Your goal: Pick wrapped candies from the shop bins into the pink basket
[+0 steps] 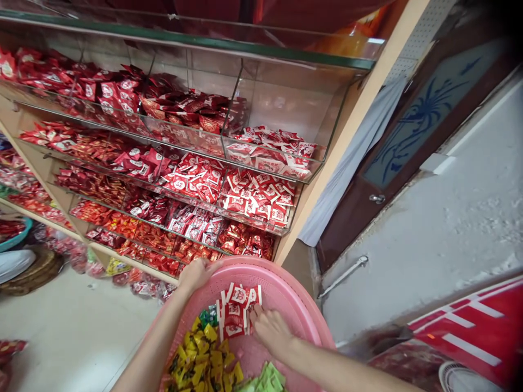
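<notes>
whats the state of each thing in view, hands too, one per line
basket: partly filled, bare pink floor showing
left hand: holding the basket's rim
red-white packets: in the basket, bunched together
right hand: fingers bent at the red-white packets, grip unclear
yellow packets: heaped in the basket
light green packets: in the basket, cut off by the frame
rack: stocked with packets
curtain: hanging
door: looks shut

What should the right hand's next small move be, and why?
Probably gather a few red-and-white packets with the right hand: it is already at their right edge, and the left hand grips the rim of the pink basket, which should keep it steady.
</notes>
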Demonstrator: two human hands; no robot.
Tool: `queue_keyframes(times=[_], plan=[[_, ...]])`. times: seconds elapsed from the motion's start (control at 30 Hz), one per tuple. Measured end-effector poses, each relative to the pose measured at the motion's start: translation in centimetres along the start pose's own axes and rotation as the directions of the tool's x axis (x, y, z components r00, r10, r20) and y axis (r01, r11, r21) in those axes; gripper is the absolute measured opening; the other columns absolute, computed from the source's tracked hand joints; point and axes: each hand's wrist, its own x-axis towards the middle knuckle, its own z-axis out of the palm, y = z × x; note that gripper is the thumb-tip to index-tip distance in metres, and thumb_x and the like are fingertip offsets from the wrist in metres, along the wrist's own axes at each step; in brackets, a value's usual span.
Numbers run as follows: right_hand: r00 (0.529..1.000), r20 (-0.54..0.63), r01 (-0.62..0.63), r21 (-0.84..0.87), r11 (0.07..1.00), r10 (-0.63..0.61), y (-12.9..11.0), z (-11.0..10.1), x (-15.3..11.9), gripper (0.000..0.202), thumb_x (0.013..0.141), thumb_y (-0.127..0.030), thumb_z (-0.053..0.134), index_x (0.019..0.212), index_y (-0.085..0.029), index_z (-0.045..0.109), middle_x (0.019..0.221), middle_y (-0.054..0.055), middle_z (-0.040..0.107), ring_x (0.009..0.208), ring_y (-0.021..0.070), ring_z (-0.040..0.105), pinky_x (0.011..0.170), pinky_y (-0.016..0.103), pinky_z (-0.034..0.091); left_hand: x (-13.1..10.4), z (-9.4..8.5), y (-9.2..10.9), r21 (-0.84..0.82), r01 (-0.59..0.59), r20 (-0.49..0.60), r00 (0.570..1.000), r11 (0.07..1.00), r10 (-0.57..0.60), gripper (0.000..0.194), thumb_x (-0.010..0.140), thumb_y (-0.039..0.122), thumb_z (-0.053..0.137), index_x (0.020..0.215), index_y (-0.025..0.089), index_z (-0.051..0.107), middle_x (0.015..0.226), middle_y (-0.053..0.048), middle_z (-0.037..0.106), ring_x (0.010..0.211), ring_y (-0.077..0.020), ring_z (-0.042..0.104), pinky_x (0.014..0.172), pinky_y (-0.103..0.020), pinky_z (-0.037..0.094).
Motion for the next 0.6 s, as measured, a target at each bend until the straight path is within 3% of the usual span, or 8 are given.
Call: queue_keyframes(times=[0.2, 0.33, 0.4, 0.5, 0.6], plan=[[0.998, 0.033, -0.063, 0.117, 0.991, 0.059, -1.5, 0.6, 1.9, 0.04, 0.069, 0.003, 0.043, 0.103, -0.01, 0.058, 0.101, 0.013, 0.063, 0.084, 0.0234, 0.063, 0.065, 0.032, 0.05, 1.0, -0.1, -2.3, 0.022, -0.025, -0.016, 1.0, 0.999, 0.026, 0.057, 0.072, 0.071, 0.034, 0.066, 0.022, 0.061, 0.076, -0.01, 0.069, 0.076, -0.0255, 0.064, 0.061, -0.029, 0.042], [0.992, 0.052, -0.119, 0.092, 0.989, 0.115, -2.7, 0.6, 3.0, 0.041, 0.066, 0.002, 0.048, 0.104, -0.011, 0.058, 0.095, 0.012, 0.065, 0.082, 0.0242, 0.063, 0.064, 0.032, 0.049, 1.4, -0.8, -3.6, 0.009, -0.03, -0.002, 1.0, 0.999, 0.03, 0.058, 0.071, 0.072, 0.034, 0.064, 0.021, 0.061, 0.074, -0.011, 0.069, 0.077, -0.026, 0.065, 0.062, -0.028, 0.042], [0.984, 0.072, -0.169, 0.066, 0.984, 0.164, -3.2, 0.7, 3.5, 0.042, 0.066, 0.003, 0.049, 0.105, -0.011, 0.057, 0.095, 0.013, 0.065, 0.08, 0.0244, 0.063, 0.062, 0.033, 0.049, 1.6, -1.2, -3.8, 0.005, -0.036, 0.003, 0.999, 0.999, 0.036, 0.058, 0.071, 0.071, 0.034, 0.064, 0.021, 0.062, 0.073, -0.011, 0.069, 0.077, -0.0261, 0.065, 0.062, -0.029, 0.043], [0.974, 0.012, -0.227, 0.062, 0.972, 0.227, -3.8, 0.8, 4.1, 0.04, 0.072, 0.005, 0.043, 0.105, -0.011, 0.058, 0.097, 0.014, 0.065, 0.081, 0.0239, 0.064, 0.061, 0.033, 0.048, 2.0, -1.8, -3.9, 0.023, -0.057, -0.006, 0.998, 0.998, 0.057, 0.057, 0.072, 0.07, 0.034, 0.067, 0.021, 0.063, 0.075, -0.011, 0.069, 0.077, -0.0261, 0.065, 0.063, -0.029, 0.043], [0.969, 0.018, -0.247, 0.094, 0.964, 0.247, -3.9, -0.4, 4.5, 0.037, 0.071, 0.001, 0.05, 0.105, -0.012, 0.058, 0.098, 0.015, 0.065, 0.084, 0.0241, 0.063, 0.064, 0.032, 0.048, 2.7, -2.3, -3.9, 0.033, -0.07, -0.007, 0.997, 0.997, 0.071, 0.058, 0.072, 0.07, 0.034, 0.068, 0.021, 0.063, 0.078, -0.012, 0.069, 0.078, -0.0266, 0.065, 0.064, -0.03, 0.044]])
